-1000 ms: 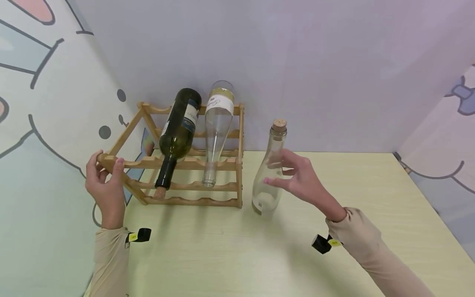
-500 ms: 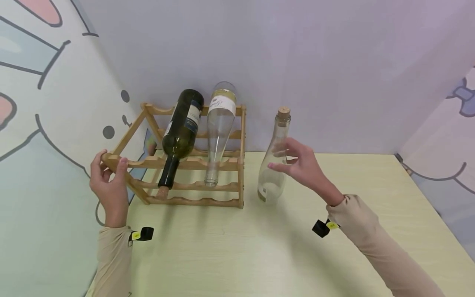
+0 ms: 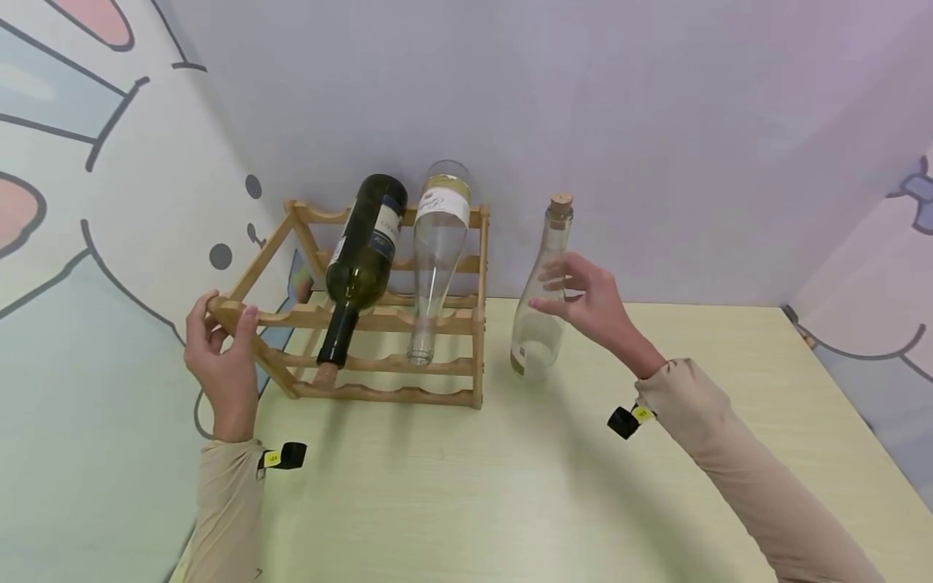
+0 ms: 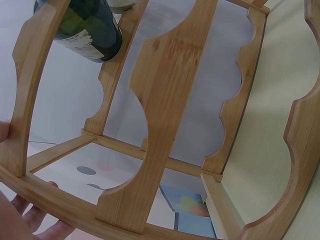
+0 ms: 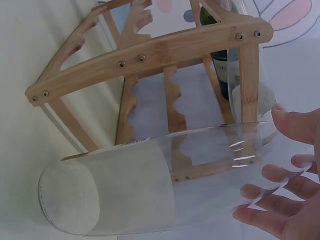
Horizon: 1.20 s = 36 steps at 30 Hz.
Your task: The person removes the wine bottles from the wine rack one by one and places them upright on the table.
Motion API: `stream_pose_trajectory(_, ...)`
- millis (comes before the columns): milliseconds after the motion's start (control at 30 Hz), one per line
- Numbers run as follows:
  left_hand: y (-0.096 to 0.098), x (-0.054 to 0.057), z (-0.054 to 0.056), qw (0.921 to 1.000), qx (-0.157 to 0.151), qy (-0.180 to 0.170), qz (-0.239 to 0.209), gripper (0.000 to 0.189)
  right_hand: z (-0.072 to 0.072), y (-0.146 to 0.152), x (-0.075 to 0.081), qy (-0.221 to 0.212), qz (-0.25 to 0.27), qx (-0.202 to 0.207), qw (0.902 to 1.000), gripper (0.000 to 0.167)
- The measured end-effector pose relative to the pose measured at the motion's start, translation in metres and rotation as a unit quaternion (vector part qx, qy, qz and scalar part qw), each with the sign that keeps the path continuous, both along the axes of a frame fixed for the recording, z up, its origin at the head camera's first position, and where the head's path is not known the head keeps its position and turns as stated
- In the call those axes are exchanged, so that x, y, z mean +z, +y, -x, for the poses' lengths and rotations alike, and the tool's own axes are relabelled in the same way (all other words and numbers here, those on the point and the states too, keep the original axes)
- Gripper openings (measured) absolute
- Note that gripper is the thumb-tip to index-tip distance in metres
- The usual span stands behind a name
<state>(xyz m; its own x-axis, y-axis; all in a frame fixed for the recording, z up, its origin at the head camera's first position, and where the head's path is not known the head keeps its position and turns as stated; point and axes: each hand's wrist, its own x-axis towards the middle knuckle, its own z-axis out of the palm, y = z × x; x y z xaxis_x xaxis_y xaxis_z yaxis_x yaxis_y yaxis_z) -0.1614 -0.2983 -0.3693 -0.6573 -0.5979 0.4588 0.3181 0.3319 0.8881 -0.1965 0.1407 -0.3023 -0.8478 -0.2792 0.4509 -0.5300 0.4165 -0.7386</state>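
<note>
My right hand [image 3: 594, 312] holds a clear glass bottle [image 3: 538, 328] by its upper body, thumb in front and fingers behind. A cork [image 3: 560, 206] plugs its neck. The bottle leans slightly; whether its base touches the table I cannot tell. In the right wrist view, the clear bottle [image 5: 130, 195] lies between that camera and the wooden wine rack [image 5: 165, 47]. My left hand [image 3: 224, 368] grips the front left top corner of the wine rack [image 3: 408, 395]. On its top tier lie a dark green corked bottle [image 3: 362, 259] and a clear, white-labelled bottle [image 3: 440, 243], necks toward me.
The rack stands on a pale table [image 3: 452, 502], near the back wall [image 3: 583, 121] and the left wall [image 3: 146, 243], which has cartoon drawings. A lower tier of scalloped rails [image 4: 235, 100] shows in the left wrist view. The corked bottle is right of the rack.
My right hand has carried the corked bottle farther back, toward the wall. The left hand keeps its hold on the rack corner, and the view has shifted slightly.
</note>
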Motion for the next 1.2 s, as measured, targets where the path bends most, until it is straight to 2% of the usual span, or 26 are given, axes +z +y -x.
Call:
stream_pose_trajectory(67, 0.000, 0.000, 0.000, 1.0000, 0.000, -0.008, 0.000, 0.047, 0.006, 0.001, -0.003, -0.003, 0.001, -0.004, 1.0000, 0.040)
stream_pose_trajectory(167, 0.001, 0.000, 0.000, 0.9999, 0.001, -0.014, 0.003, 0.047, 0.021, 0.008, -0.016, -0.009, 0.001, -0.010, 0.9999, 0.041)
stream_pose_trajectory(333, 0.000, -0.001, 0.000, 1.0000, 0.001, 0.000, 0.007, 0.047, 0.041, 0.016, -0.033, -0.018, -0.010, -0.025, 0.9995, 0.044)
stream_pose_trajectory(533, 0.000, -0.002, 0.002, 1.0000, -0.001, 0.008, 0.000, 0.047, 0.050, 0.019, -0.035, -0.025, -0.010, -0.037, 0.9990, 0.046)
stream_pose_trajectory(700, 0.000, -0.002, 0.001, 0.9999, 0.003, 0.004, 0.012, 0.047, 0.056, 0.022, -0.037, -0.029, -0.006, -0.042, 0.9987, 0.046)
stream_pose_trajectory(933, 0.000, 0.000, -0.001, 0.9997, 0.007, 0.006, 0.022, 0.047, 0.060, 0.025, -0.040, -0.026, 0.000, -0.051, 0.9984, 0.045)
stream_pose_trajectory(1200, 0.000, -0.001, 0.000, 0.9999, -0.001, 0.006, 0.012, 0.046, 0.066, 0.025, -0.046, -0.024, 0.009, -0.058, 0.9980, 0.044)
